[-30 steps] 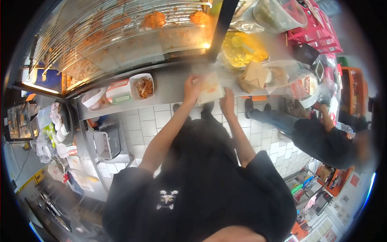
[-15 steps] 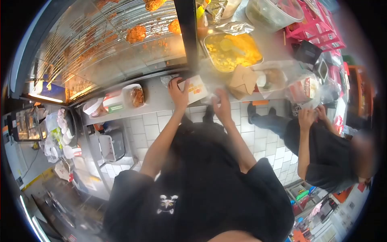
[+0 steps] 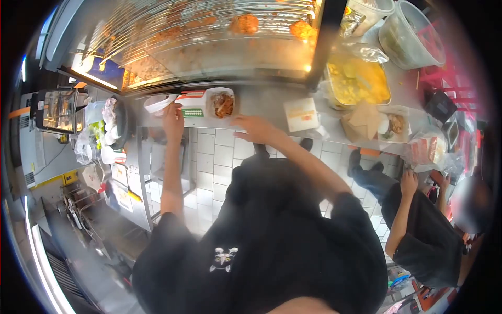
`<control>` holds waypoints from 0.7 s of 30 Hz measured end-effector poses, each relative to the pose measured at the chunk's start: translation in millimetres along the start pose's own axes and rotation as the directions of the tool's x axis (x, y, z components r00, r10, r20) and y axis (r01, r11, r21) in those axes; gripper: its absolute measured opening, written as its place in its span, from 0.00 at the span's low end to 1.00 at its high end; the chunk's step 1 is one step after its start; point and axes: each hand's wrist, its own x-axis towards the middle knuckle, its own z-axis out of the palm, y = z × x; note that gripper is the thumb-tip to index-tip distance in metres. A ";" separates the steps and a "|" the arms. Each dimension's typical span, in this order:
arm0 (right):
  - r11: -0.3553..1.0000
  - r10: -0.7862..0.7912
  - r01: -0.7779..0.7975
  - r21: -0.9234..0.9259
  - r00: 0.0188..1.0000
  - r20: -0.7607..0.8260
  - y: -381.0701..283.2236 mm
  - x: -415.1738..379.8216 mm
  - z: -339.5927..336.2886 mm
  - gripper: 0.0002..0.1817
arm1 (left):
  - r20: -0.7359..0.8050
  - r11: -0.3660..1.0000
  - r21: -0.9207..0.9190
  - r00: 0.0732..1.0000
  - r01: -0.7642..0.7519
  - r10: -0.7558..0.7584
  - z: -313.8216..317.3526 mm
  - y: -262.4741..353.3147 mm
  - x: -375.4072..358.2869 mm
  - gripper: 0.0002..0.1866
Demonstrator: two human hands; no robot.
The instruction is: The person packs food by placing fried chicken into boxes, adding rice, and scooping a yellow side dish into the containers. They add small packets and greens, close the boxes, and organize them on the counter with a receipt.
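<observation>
r hand at front edge of steel counter, nr box of brown food pcs; fingers loosely spread, nothing held. l hand at r end of white tub, fingers bent; can't tell if gripping or just in front. tub at l end of counter, red-green-white carton btwn tub & box. white printed packet flat on counter, r of box. farther r, metal tray w/ yellow food. behind: glass cabinet w/ orange pcs on wire racks.
</observation>
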 end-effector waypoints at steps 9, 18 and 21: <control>0.872 0.066 -0.150 -0.467 0.979 -0.191 -11.3 151.0 139.7 0.18 | 0.223 0.954 -0.290 0.964 -0.076 0.145 6.1 -8.6 22.2 0.09; 0.917 0.014 -0.049 -0.396 0.996 -0.090 -43.6 67.5 75.6 0.14 | 0.506 0.911 -0.307 0.764 -0.275 0.401 -51.0 -9.3 21.8 0.27; 0.943 0.262 -0.214 -0.256 0.950 0.171 -43.7 26.7 49.5 0.17 | 0.598 0.799 -0.404 0.532 -0.445 0.599 -31.4 -6.9 -6.5 0.25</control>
